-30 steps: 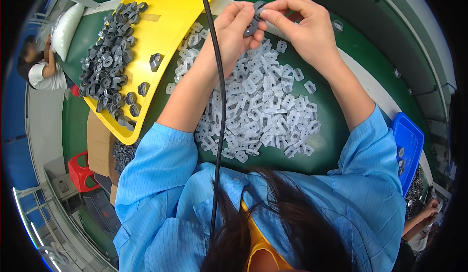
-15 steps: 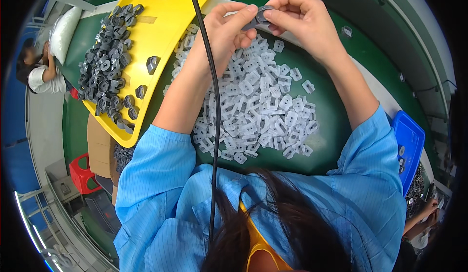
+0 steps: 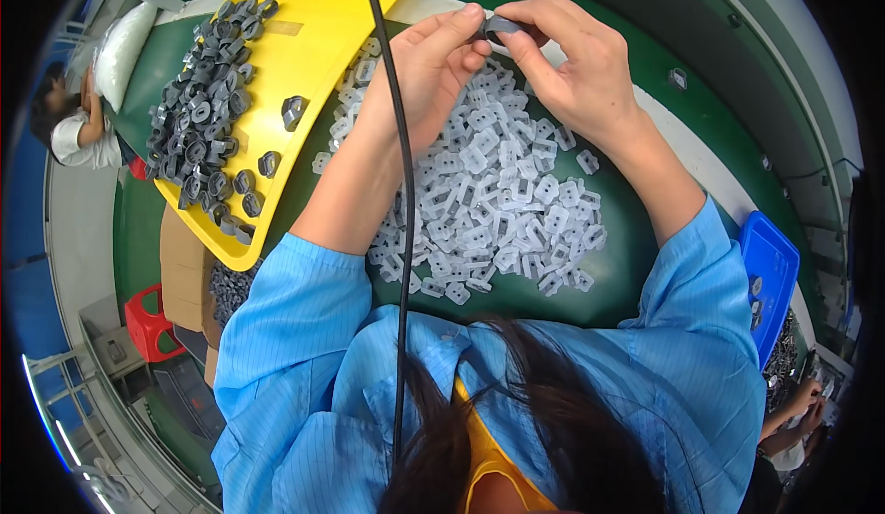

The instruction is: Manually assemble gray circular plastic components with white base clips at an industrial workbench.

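Note:
A dark grey curved plastic part is held up between my two hands beyond the pile. My left hand pinches its left side, thumb on top and fingers curled in. From the right, my right hand grips the same part between thumb and fingers; the fingers partly cover it. Whether it is one piece or two joined together I cannot make out. Below my hands a heap of translucent white plastic pieces spreads over the green tabletop.
To the left lies a yellow tray with a pile of dark grey parts. A black cable hangs across the view. On the right stands a blue tray. Other people work at the far left and lower right.
My hands have turned the grey part slightly, and my right hand has tilted with its wrist lower. The view has shifted a little.

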`<state>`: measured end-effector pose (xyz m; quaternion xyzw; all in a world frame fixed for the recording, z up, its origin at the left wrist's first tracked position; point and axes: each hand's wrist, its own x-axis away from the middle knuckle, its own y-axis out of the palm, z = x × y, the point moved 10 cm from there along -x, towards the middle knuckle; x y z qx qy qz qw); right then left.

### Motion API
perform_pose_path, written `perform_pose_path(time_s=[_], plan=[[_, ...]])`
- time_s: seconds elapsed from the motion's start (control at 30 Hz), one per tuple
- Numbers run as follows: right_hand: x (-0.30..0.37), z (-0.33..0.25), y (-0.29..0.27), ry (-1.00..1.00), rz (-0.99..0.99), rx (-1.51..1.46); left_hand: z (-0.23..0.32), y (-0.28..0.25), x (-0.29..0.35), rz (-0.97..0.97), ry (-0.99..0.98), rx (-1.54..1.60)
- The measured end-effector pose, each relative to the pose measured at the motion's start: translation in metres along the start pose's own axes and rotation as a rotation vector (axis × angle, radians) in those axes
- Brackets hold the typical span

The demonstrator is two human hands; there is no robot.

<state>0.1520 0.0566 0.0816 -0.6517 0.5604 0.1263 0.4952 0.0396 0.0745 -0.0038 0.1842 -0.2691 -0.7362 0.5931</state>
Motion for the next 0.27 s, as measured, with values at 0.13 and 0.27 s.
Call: perform_pose_path(time_s=[0.13, 0.27], plan=[[-0.001, 0.036, -0.005, 0.332, -0.029, -0.110, 0.011, -0.001, 0.001, 0.050, 0.181, -0.247], [0.022, 0.152, -0.009, 0.725, -0.109, -0.050, 0.019, -0.011, 0.000, 0.168, 0.123, -0.429]])
